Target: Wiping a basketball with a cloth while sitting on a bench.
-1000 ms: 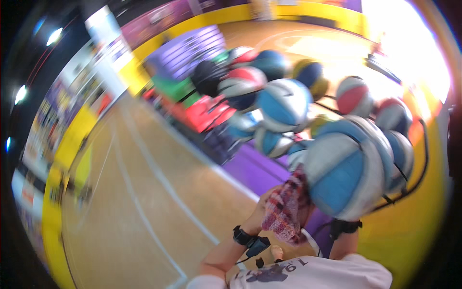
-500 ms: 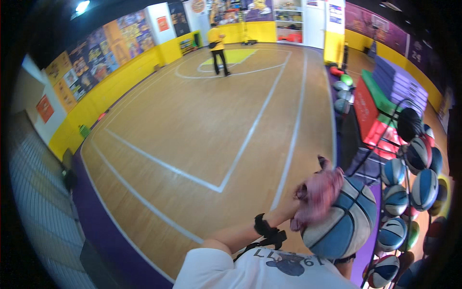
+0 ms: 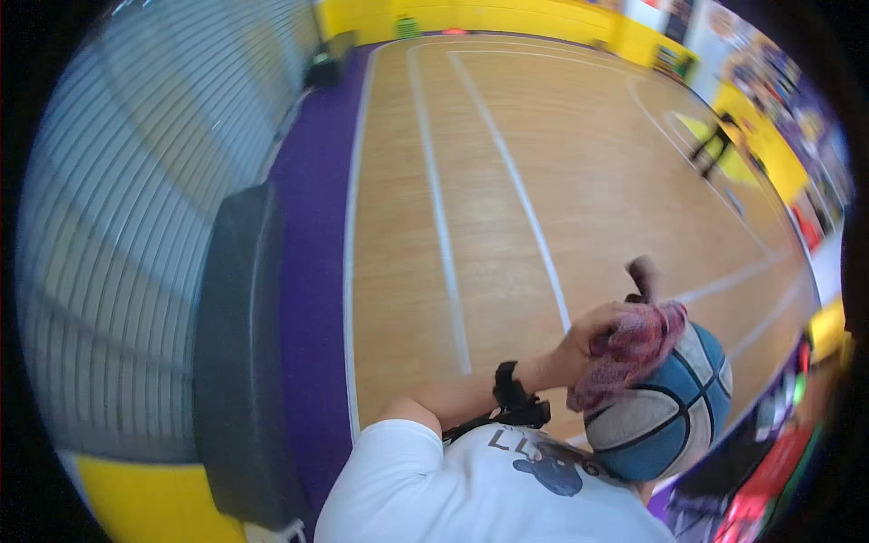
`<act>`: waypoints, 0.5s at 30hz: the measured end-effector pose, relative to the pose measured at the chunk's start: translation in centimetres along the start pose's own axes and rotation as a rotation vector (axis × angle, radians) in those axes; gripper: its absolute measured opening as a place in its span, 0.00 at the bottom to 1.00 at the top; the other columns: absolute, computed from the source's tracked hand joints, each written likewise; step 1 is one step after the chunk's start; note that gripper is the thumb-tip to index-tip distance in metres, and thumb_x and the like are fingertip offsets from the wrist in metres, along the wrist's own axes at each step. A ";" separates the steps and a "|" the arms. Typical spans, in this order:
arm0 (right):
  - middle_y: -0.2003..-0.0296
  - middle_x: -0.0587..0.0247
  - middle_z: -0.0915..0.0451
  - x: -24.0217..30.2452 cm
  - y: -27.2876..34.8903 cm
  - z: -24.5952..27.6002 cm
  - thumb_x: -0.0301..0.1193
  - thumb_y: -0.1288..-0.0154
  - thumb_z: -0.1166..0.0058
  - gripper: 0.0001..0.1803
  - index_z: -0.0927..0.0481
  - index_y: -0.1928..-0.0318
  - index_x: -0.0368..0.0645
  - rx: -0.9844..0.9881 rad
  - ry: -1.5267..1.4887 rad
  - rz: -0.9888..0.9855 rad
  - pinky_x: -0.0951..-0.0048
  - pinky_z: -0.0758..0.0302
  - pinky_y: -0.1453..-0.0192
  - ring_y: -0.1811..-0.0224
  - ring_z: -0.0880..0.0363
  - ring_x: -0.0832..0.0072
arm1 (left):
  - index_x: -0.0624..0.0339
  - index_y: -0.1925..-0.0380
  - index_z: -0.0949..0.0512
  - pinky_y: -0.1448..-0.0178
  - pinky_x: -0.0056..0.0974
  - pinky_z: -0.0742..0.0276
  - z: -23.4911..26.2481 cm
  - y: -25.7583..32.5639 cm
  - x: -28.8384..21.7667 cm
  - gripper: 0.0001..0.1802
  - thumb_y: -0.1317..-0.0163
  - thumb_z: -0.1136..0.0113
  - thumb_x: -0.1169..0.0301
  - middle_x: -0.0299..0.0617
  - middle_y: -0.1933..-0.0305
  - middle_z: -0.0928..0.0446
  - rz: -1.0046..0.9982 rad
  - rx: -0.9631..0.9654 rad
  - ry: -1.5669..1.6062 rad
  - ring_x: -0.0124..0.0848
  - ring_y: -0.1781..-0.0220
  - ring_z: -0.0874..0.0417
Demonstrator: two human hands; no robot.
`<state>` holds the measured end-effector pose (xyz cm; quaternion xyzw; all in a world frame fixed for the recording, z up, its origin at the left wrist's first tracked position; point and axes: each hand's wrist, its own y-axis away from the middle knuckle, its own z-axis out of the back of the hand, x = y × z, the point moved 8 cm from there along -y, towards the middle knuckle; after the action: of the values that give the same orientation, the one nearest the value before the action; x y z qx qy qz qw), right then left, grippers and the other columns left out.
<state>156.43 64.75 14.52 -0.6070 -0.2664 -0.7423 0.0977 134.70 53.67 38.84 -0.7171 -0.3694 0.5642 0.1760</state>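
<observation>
My left hand (image 3: 588, 342) is closed around a crumpled reddish-pink cloth (image 3: 638, 344). The cloth rests against the upper left side of a blue and white basketball (image 3: 674, 416), held close in front of my chest at the lower right. A dark, blurred strip (image 3: 641, 276) sticks up just beyond the hand; I cannot tell whether it is part of the cloth. A black strap (image 3: 518, 398) circles my left wrist. Only a sliver of skin from my right arm shows below the ball; the ball hides my right hand and its fingers.
A wooden court floor (image 3: 507, 226) with white lines spreads ahead, bordered by a purple strip (image 3: 312, 271). To the left stand a long dark grey padded block (image 3: 240, 344) and a ribbed shutter (image 3: 136, 226). Far right, a blurred person (image 3: 717, 145) is on the court.
My view has swung left, bringing in the shutter and padded block; the ball rack has left the picture. My left hand remains on the cloth against the ball, slightly shifted.
</observation>
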 end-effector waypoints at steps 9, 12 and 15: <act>0.31 0.55 0.37 3.0 -16.9 -23.7 0.47 0.24 0.63 0.32 0.44 0.29 0.42 0.542 0.177 -0.020 0.62 0.44 0.25 0.29 0.40 0.63 | 0.54 0.51 0.21 0.35 0.47 0.33 16.5 -2.9 -6.2 0.24 0.53 0.36 0.75 0.49 0.46 0.22 -0.247 0.027 -0.799 0.49 0.41 0.25; 0.31 0.55 0.37 3.7 -21.2 -30.0 0.47 0.24 0.63 0.32 0.43 0.29 0.42 0.677 0.248 -0.020 0.61 0.44 0.26 0.29 0.39 0.62 | 0.53 0.49 0.21 0.28 0.46 0.40 23.7 -1.2 -5.2 0.22 0.46 0.33 0.73 0.48 0.41 0.24 -0.105 -0.116 -0.692 0.45 0.38 0.25; 0.32 0.54 0.37 5.3 -24.9 -39.3 0.48 0.24 0.64 0.31 0.42 0.29 0.42 0.791 0.290 0.003 0.61 0.44 0.26 0.29 0.39 0.62 | 0.59 0.46 0.24 0.28 0.46 0.35 37.2 2.2 -7.7 0.21 0.39 0.35 0.69 0.44 0.41 0.24 0.046 -0.467 -0.483 0.38 0.39 0.25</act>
<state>110.06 66.35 7.96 -0.4123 -0.5137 -0.6603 0.3607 99.77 40.48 31.43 -0.5920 -0.5034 0.6217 -0.0985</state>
